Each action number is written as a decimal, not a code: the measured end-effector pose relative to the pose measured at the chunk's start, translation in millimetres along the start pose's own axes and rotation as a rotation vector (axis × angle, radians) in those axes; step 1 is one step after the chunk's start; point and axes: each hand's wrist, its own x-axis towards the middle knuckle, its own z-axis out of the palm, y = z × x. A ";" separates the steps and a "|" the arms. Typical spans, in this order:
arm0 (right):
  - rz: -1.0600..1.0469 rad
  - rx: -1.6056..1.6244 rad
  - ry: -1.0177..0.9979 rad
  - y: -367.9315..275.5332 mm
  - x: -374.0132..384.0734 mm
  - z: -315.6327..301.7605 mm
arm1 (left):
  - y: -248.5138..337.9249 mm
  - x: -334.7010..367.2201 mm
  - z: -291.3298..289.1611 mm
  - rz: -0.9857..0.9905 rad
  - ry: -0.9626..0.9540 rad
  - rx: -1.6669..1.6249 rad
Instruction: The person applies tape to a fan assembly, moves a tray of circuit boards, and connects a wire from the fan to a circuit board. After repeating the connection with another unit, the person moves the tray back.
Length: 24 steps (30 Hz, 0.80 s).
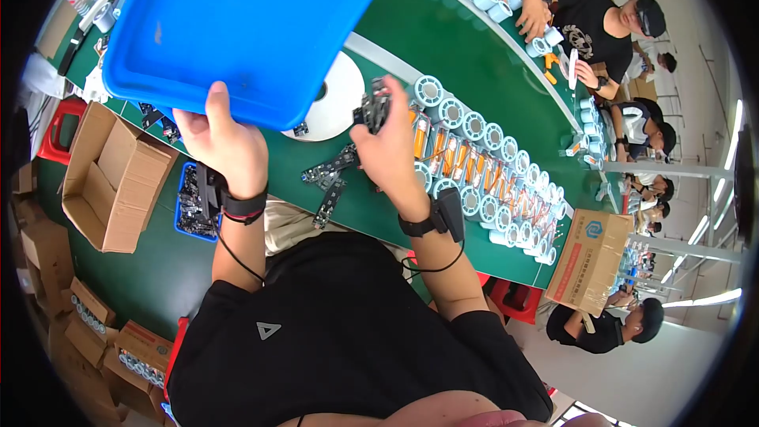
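My left hand [225,142] grips the near rim of a large, shallow blue tray [245,28], its thumb on the inside; the tray is raised and tilted over the bench. No parts lie on the visible inner face. Several small black circuit boards [373,109] are bunched in my right hand [389,150], fingers closed round them. Just left of that hand, more black circuit boards [338,164] lie in a loose pile on the green bench. Behind the tray's near right corner, a white reel [344,87] lies partly hidden.
Rows of pale blue cylindrical housings [473,124] with orange parts [455,160] run along the green bench [443,32] to my right. Left are an open cardboard box [118,178] and a blue bin [183,225] of black parts. Co-workers sit across; a carton [589,261] stands at the bench end.
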 end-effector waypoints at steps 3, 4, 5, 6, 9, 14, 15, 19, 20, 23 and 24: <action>-0.015 -0.158 -0.144 16.5 -6.6 7.5 | 12.9 15.5 2.2 -0.092 0.013 -0.057; -0.078 -0.272 -0.161 22.2 -8.5 7.1 | 17.3 19.7 -0.7 -0.129 0.029 -0.078; -0.146 -0.382 -0.181 26.7 -9.3 5.2 | 17.6 20.5 -1.8 -0.107 0.041 -0.059; -0.234 -0.478 -0.213 29.7 -5.8 9.7 | 13.9 21.9 -4.7 -0.173 0.059 -0.064; -0.359 -0.580 -0.067 30.0 -7.5 1.0 | 14.0 25.6 -6.6 -0.356 0.110 -0.188; -0.475 -0.367 -0.047 14.5 -30.3 -18.3 | 26.6 22.7 -35.7 -0.518 0.111 -0.088; -0.494 -0.328 -0.054 16.5 -33.9 -19.9 | 32.5 28.3 -42.7 -0.489 0.128 -0.088; -0.521 -0.189 -0.114 19.7 -56.1 -20.4 | 57.4 67.9 -62.7 -0.385 0.040 0.073; -0.522 -0.188 -0.112 23.0 -62.5 -20.7 | 69.1 78.7 -65.7 -0.332 0.077 -0.036; -0.482 -0.087 -0.223 33.2 -81.6 -13.4 | 85.7 110.0 -97.0 -0.229 0.112 -0.157; -0.480 -0.080 -0.227 35.9 -89.5 -9.5 | 91.6 113.5 -104.6 -0.174 0.126 -0.167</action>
